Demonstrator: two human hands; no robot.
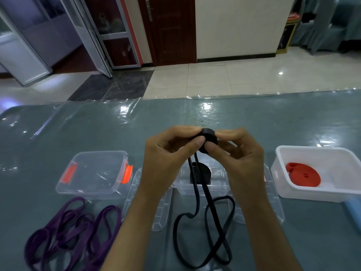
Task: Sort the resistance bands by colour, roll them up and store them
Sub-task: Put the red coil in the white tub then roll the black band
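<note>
Head view: your left hand (168, 151) and right hand (240, 153) pinch the black band's (203, 222) rolled end (209, 139) with curled fingers above the middle clear box (203, 184); its tail trails onto the bench (293, 118). Left of that box: purple bands (74, 231). Right: red roll (303, 174).

- Black band (203, 212): matt, rubber-like, smooth.
- Purple bands (74, 231): matt, rubber-like.
- Red roll (303, 176): smooth, slight sheen.
- Clear box (93, 173): glossy transparent plastic; orange plastic clips (126, 174).
- White tub (320, 173): opaque plastic.
- Table cover (195, 114): glossy, wrinkled clear film.
</note>
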